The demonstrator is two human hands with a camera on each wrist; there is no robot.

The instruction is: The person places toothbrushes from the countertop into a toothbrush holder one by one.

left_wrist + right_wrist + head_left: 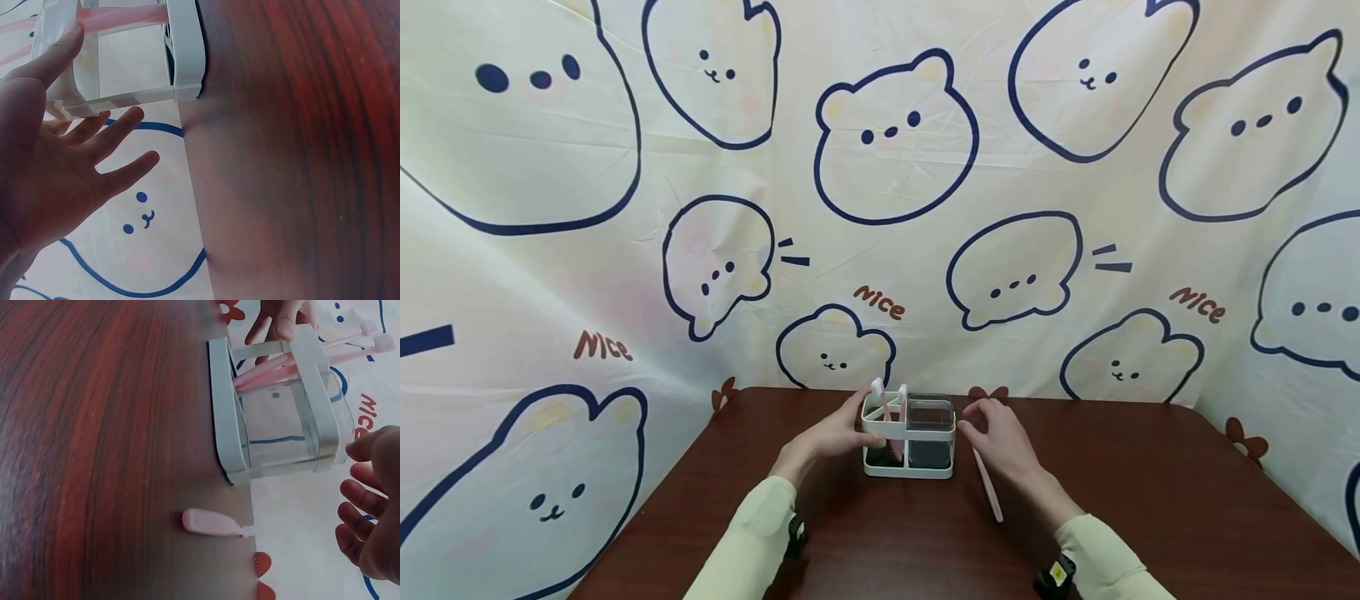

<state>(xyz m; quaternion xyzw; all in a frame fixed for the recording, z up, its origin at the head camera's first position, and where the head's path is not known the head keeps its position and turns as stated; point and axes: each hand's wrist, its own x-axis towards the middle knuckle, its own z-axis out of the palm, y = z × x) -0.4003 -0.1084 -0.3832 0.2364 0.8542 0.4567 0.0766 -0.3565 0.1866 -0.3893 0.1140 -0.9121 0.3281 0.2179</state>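
Observation:
A white toothbrush holder (931, 435) with a clear cup (929, 412) in its right side stands near the table's back edge. Two pink toothbrushes (275, 370) lean in its left compartment, bristles up. My left hand (831, 433) holds the holder's left side, thumb (67, 47) over the front of the upper frame and the other fingers spread behind. On the right, my right hand (1000, 437) is beside the cup, fingers loosely bent and holding nothing, thumb tip close to the cup's rim. Below it, a pale pink toothbrush (988, 487) lies on the table, its head end hidden by the hand.
The dark brown wooden table (880, 542) ends just behind the holder. A cream cloth (895, 175) with cartoon animal outlines hangs behind and around it. Both forearms, in pale yellow sleeves (748, 521), reach in from the front, with a dark band at each wrist.

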